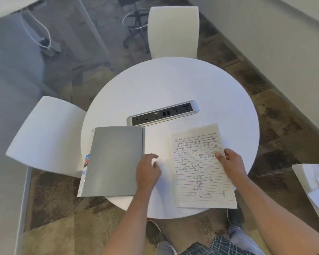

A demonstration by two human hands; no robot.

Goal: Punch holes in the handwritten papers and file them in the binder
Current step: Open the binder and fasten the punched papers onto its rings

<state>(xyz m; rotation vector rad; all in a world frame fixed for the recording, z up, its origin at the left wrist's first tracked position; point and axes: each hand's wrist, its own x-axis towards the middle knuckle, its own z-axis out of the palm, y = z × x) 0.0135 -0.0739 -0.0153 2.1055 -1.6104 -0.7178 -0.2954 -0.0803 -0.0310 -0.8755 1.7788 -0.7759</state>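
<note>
Under right-hand fingers [221, 155]: handwritten papers [203, 173].

A round white surface [173, 85] fills the middle of the view. Set into it is a long silver power strip [162, 113] with dark sockets and ports, lying at a slight angle. 2 white chairs stand at its edge: 1 at the far side [173, 32] and 1 at the left [46, 135]. Below lies a patchy brown and tan carpet [63, 218]. A white cable [37, 28] loops at upper left.
</note>
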